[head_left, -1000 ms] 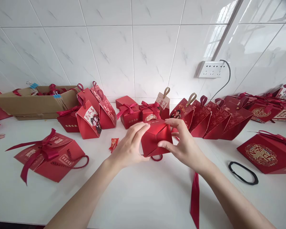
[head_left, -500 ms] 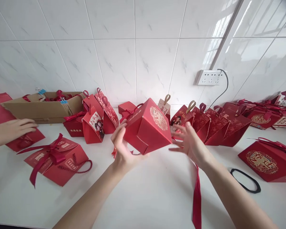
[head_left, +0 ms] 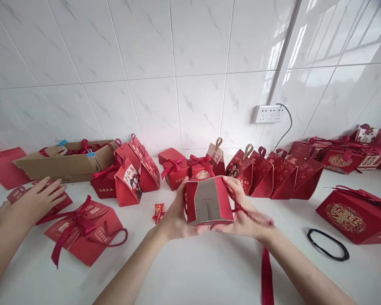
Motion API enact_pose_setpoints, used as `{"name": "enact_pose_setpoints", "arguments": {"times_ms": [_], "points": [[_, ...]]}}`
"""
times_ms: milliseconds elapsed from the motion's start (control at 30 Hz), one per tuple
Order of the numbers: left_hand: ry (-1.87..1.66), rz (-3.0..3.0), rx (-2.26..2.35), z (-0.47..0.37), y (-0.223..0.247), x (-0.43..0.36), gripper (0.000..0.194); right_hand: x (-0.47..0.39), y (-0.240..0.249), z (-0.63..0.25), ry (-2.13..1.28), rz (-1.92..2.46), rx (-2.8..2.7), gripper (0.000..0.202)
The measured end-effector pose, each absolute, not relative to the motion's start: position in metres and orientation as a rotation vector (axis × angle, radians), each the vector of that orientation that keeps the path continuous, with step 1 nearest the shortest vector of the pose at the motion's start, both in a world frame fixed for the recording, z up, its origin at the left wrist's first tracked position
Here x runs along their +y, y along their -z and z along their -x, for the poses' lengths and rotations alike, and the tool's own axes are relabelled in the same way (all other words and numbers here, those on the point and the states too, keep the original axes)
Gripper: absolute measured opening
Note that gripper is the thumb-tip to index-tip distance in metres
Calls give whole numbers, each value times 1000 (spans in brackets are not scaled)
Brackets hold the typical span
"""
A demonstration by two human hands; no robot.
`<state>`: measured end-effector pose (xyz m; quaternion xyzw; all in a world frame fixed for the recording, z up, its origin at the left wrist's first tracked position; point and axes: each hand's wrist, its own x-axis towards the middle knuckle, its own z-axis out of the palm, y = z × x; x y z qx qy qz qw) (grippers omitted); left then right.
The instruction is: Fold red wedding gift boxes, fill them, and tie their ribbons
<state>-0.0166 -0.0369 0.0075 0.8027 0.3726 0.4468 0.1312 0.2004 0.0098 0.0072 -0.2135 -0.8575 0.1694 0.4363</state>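
"Where was the open box in the head view?"

"In the middle, gripped from both sides: the left hand grasped one side, the right hand the other. A twisted cord ran over the right hand."

"What stood in the way?"

"The box itself blocked the lower part of a bow-tied box behind it. The right forearm covered the upper end of a red ribbon."

"And around them?"

"Small red packets lay near the left hand, and a rope-handled box further left. Beyond that, a co-worker's hand rested on another red box; I couldn't tell whether it gripped. To the right lay a black loop, with a large red box just behind."
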Motion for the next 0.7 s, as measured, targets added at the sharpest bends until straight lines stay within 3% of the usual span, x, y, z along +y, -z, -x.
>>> {"name": "enact_pose_setpoints", "arguments": {"times_ms": [100,200,433,567,633,700], "points": [[-1232,-2386,1160,21,-11,-40,100,7,-5,-199,-409,421,-2164,106],[-1214,-2419,1262,21,-5,-40,102,-1,-11,-197,-691,385,-1985,93],[-1253,-2511,1450,15,5,-35,119,-15,-35,-195,-888,967,-1909,55],[-1178,-2414,1426,17,-1,-34,126,-6,-41,-203,-1325,1048,-1558,53],[-1119,-2435,1343,20,-4,-34,123,-4,-44,-207,-1349,1093,-1495,56],[-1196,-2505,1428,20,-6,-35,105,-5,-47,-209,-1209,1135,-1579,54]]}}
